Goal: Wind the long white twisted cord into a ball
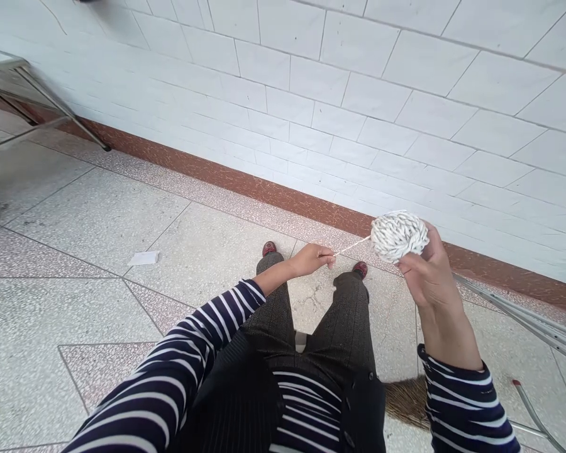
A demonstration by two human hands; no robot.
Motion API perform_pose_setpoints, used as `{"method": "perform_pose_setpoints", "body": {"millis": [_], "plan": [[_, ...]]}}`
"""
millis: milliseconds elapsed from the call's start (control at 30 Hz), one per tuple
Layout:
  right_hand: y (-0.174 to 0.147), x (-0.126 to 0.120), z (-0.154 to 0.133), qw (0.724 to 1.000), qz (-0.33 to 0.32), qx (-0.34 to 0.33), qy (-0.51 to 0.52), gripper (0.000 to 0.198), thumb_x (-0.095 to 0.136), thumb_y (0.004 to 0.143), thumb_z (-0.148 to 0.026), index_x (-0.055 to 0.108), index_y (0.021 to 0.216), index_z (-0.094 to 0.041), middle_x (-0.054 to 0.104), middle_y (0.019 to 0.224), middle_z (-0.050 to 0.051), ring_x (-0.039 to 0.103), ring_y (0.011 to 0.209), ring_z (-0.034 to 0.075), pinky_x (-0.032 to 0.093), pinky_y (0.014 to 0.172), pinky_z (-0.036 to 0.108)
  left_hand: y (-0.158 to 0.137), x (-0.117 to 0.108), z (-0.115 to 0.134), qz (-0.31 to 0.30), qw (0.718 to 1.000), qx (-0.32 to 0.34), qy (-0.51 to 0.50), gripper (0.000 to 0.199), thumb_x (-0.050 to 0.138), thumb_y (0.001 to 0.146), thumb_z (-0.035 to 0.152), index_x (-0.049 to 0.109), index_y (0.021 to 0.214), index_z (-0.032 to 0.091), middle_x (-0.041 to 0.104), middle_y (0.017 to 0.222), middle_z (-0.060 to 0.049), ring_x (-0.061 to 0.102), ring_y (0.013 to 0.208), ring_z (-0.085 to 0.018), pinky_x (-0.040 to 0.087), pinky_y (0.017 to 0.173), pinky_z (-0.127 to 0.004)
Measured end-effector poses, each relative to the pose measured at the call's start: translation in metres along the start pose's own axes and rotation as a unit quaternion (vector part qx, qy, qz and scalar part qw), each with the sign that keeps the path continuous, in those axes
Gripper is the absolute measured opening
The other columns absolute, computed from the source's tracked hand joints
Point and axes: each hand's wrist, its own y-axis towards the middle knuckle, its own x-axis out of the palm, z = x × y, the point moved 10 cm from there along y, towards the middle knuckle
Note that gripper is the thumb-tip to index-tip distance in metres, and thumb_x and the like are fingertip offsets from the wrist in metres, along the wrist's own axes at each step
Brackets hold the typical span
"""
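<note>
A white mop head of looped cord, or a ball of thick white yarn [399, 236], is held up at the right of the head view; I cannot tell which. My right hand [427, 267] grips it from the right side, thumb in front and fingers behind it. A single strand [352, 246] runs taut from its left side. My left hand [314, 259] pinches that strand's end between thumb and fingers, above my knees. Both hands are raised over my lap.
A white tiled wall [306, 88] with a red-brown base strip stands in front. A metal-legged table [51, 94] is at the far left. A white paper piece [144, 258] lies on the floor. Broom bristles [405, 401] and metal tubes [523, 314] show at the right.
</note>
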Motion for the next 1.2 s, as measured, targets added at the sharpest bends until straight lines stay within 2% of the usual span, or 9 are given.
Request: {"method": "perform_pose_setpoints", "body": {"millis": [100, 200, 267, 300, 433, 600, 767, 967, 1200], "plan": [[0.010, -0.006, -0.012, 0.985, 0.067, -0.093, -0.127, 0.070, 0.081, 0.059, -0.023, 0.048, 0.120, -0.030, 0.060, 0.109, 0.003, 0.060, 0.097, 0.023, 0.049, 0.082, 0.035, -0.009, 0.012, 0.013, -0.044, 0.998, 0.015, -0.034, 0.033, 0.053, 0.094, 0.031, 0.068, 0.071, 0.013, 0.063, 0.071, 0.001, 0.052, 0.065, -0.010, 0.037, 0.067, -0.021], [0.017, -0.008, -0.007, 0.919, 0.131, -0.157, -0.336, 0.068, 0.078, 0.060, -0.028, 0.049, 0.122, -0.028, 0.056, 0.110, 0.006, 0.057, 0.098, 0.028, 0.048, 0.079, 0.039, -0.017, 0.024, 0.033, -0.095, 0.993, 0.028, -0.063, 0.035, 0.054, 0.094, 0.034, 0.066, 0.068, 0.013, 0.062, 0.067, 0.001, 0.049, 0.061, -0.009, 0.036, 0.063, -0.020], [0.024, -0.009, 0.016, 0.877, 0.135, -0.134, -0.442, 0.065, 0.075, 0.061, -0.030, 0.053, 0.122, -0.027, 0.050, 0.120, 0.010, 0.051, 0.108, 0.034, 0.046, 0.083, 0.044, -0.019, 0.027, 0.044, -0.116, 0.991, 0.032, -0.066, 0.037, 0.056, 0.093, 0.036, 0.066, 0.066, 0.012, 0.061, 0.064, 0.001, 0.047, 0.057, -0.008, 0.034, 0.060, -0.019], [0.028, -0.010, 0.035, 0.877, 0.113, -0.090, -0.459, 0.065, 0.073, 0.060, -0.030, 0.054, 0.123, -0.027, 0.047, 0.124, 0.011, 0.048, 0.112, 0.036, 0.045, 0.084, 0.046, -0.019, 0.026, 0.048, -0.120, 0.990, 0.034, -0.064, 0.038, 0.056, 0.092, 0.036, 0.065, 0.065, 0.012, 0.060, 0.062, 0.001, 0.046, 0.056, -0.007, 0.034, 0.059, -0.019], [0.019, -0.007, 0.117, 0.932, -0.035, 0.097, -0.348, 0.072, 0.072, 0.054, -0.026, 0.056, 0.123, -0.027, 0.053, 0.120, 0.009, 0.050, 0.108, 0.034, 0.045, 0.085, 0.048, -0.011, 0.004, 0.048, -0.075, 0.996, 0.043, -0.022, 0.032, 0.057, 0.090, 0.032, 0.067, 0.066, 0.013, 0.060, 0.061, 0.002, 0.048, 0.055, -0.008, 0.033, 0.058, -0.020], [-0.031, 0.011, 0.163, 0.940, -0.188, 0.226, -0.174, 0.065, 0.071, 0.052, -0.019, 0.066, 0.117, -0.024, 0.068, 0.097, 0.003, 0.062, 0.089, 0.025, 0.050, 0.081, 0.040, -0.006, -0.007, 0.038, -0.021, 0.991, 0.082, 0.105, 0.019, 0.061, 0.088, 0.024, 0.071, 0.072, 0.019, 0.069, 0.072, 0.000, 0.059, 0.073, -0.014, 0.040, 0.086, -0.026], [-0.054, 0.009, 0.164, 0.946, -0.190, 0.262, -0.019, 0.069, 0.066, 0.051, -0.017, 0.066, 0.119, -0.028, 0.069, 0.116, 0.004, 0.064, 0.100, 0.026, 0.050, 0.085, 0.039, -0.008, 0.013, 0.026, -0.029, 0.987, 0.105, 0.118, 0.021, 0.058, 0.093, 0.032, 0.074, 0.086, 0.020, 0.073, 0.086, -0.003, 0.062, 0.086, -0.018, 0.039, 0.088, -0.026], [-0.059, 0.007, 0.152, 0.949, -0.155, 0.245, 0.121, 0.076, 0.066, 0.048, -0.019, 0.063, 0.123, -0.027, 0.064, 0.131, 0.006, 0.056, 0.122, 0.032, 0.042, 0.105, 0.048, -0.009, 0.016, -0.011, -0.001, 1.000, 0.005, -0.009, 0.020, 0.062, 0.090, 0.030, 0.074, 0.093, 0.015, 0.074, 0.091, -0.003, 0.064, 0.089, -0.017, 0.043, 0.079, -0.023], [-0.061, 0.018, 0.136, 0.944, -0.162, 0.242, 0.156, 0.088, 0.071, 0.052, -0.025, 0.052, 0.137, -0.033, 0.051, 0.147, 0.006, 0.052, 0.127, 0.037, 0.052, 0.091, 0.054, -0.016, 0.036, -0.038, -0.003, 0.986, -0.040, -0.164, 0.026, 0.064, 0.087, 0.033, 0.072, 0.102, 0.013, 0.072, 0.094, -0.003, 0.063, 0.086, -0.016, 0.045, 0.080, -0.024]]}}
